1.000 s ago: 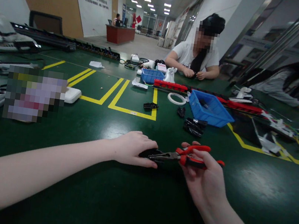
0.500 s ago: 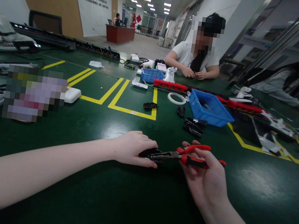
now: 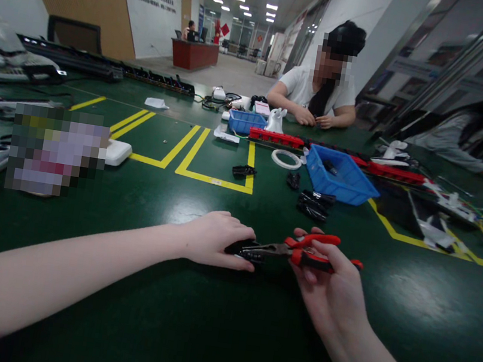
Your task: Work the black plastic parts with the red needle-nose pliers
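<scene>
Between the thumb and fingers of my left hand (image 3: 213, 238) is a small black part (image 3: 241, 247), mostly hidden by the hand, so its kind does not show. My right hand (image 3: 338, 289) is closed around the handles of red-and-black long-nose pliers (image 3: 312, 252). The pliers' jaws point left, and their tips reach the black part right at my left fingertips. Whether the tips grip it is too small to tell. Both hands are just above the green table (image 3: 218, 335).
Black pieces (image 3: 314, 205) lie beyond my hands, near a blue bin (image 3: 342, 175) and a white tape roll (image 3: 286, 159). A white box (image 3: 116, 152) is at left. Across the table sits a person (image 3: 315, 98); another person (image 3: 466, 136) is at right.
Both hands stay nearly in place. The pliers have shifted very slightly at the black part, and the view has moved a touch.
</scene>
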`<state>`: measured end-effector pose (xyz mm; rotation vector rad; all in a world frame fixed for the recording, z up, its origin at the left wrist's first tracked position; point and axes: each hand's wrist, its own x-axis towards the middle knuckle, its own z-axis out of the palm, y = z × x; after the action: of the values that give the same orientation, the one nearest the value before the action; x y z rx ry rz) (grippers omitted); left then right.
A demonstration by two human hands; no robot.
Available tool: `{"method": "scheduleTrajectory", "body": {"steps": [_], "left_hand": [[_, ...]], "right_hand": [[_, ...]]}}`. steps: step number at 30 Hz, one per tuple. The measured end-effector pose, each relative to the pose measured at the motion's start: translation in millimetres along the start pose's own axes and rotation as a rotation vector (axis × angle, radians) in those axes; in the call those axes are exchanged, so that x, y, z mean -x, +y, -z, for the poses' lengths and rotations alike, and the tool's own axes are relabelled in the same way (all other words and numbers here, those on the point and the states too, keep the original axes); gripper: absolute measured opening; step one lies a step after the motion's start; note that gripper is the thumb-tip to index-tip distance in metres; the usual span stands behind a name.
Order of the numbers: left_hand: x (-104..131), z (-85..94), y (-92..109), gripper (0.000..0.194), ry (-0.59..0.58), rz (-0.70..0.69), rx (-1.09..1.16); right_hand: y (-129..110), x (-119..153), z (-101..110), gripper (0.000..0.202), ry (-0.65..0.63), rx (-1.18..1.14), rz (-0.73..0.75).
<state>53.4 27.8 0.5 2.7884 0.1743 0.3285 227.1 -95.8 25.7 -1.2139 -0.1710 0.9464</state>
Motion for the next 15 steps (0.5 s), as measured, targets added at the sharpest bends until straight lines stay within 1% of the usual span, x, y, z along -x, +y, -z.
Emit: {"method": "scheduleTrajectory", "body": {"steps": [6, 15], "left_hand": [[-0.9, 0.8, -0.2, 0.038, -0.023, 0.001, 0.004], [-0.6, 0.9, 0.1, 0.039, -0.024, 0.010, -0.001]], "right_hand": [[2.0, 0.3, 1.3, 0.027, -0.017, 0.011, 0.009], [2.0, -0.8, 1.5, 0.027, -0.019, 0.002, 0.004]]}}
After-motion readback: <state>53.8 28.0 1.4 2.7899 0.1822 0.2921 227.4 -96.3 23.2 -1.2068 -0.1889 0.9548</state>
